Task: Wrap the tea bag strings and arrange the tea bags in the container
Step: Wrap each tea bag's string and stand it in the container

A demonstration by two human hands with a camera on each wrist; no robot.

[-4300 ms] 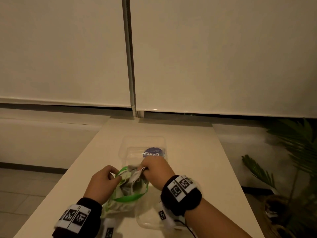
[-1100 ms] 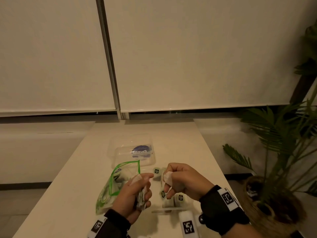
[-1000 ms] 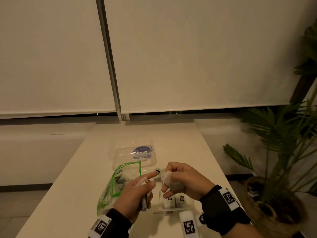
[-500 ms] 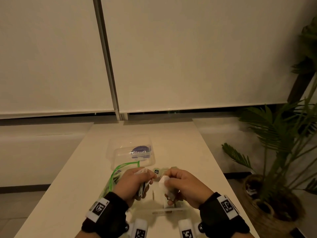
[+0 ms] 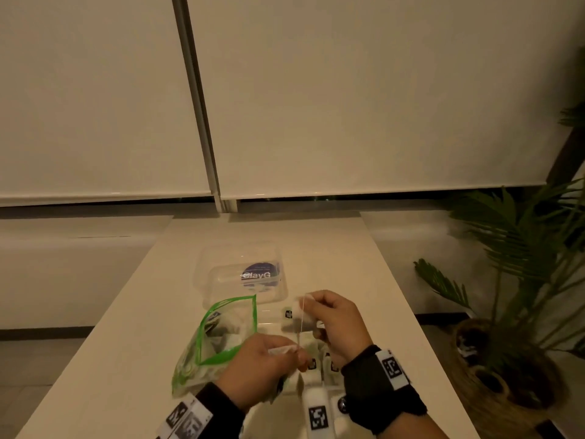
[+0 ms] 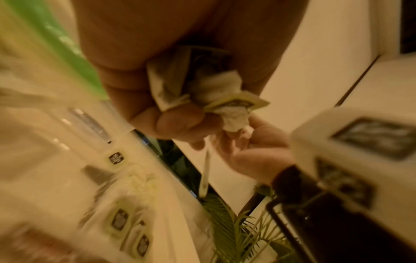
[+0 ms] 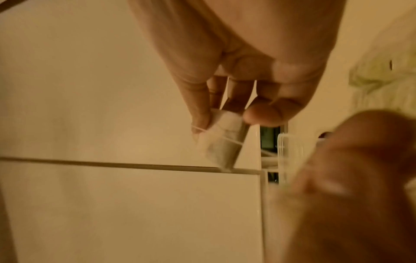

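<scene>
White string (image 5: 300,324) now drawn taut between hands, slack half a second back — wrapping begun. Right hand (image 5: 332,321) pinching tea bag (image 7: 221,144) above container (image 5: 286,327); left hand (image 5: 262,365) clutching spare bags (image 6: 202,89), pinching string end.

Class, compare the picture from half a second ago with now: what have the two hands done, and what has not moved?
The left hand dropped toward the person, stretching a string from the tea bag pinched in the right hand. The green-edged bag and lid stayed put.
</scene>
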